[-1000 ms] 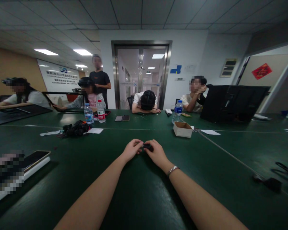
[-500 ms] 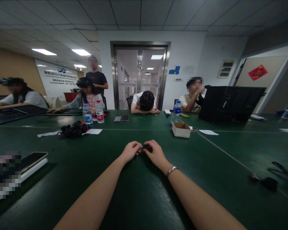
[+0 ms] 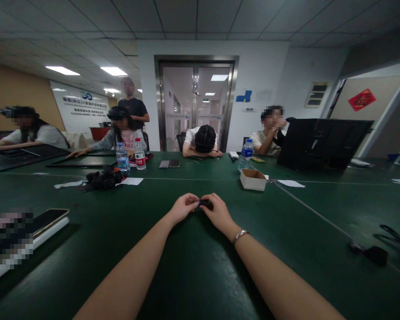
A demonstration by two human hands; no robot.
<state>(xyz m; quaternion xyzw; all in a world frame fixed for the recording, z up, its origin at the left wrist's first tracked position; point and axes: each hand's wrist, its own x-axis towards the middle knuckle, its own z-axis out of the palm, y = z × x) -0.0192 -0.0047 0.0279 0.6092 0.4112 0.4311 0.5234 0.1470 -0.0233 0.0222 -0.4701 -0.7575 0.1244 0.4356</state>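
Above the green table, my left hand (image 3: 184,208) and my right hand (image 3: 218,212) meet in front of me, fingertips nearly touching. Between the thumb and fingers of my right hand is a small dark object (image 3: 206,202), too small to name. Its left end points at my left hand, whose thumb and forefinger are pinched at that end. What the left fingertips grip is mostly hidden. A silver bracelet (image 3: 240,236) circles my right wrist.
An open cardboard box (image 3: 252,181) stands ahead to the right, near a water bottle (image 3: 246,154). Phones (image 3: 50,222) lie at left on a white slab. Dark tangled gear (image 3: 102,178) sits farther back. Several people sit around the table (image 3: 120,213).
A pale bit showing at my left fingertips is now less visible, and the hands look slightly closer together. At far left, a dark panel before a seated person has tilted flatter.
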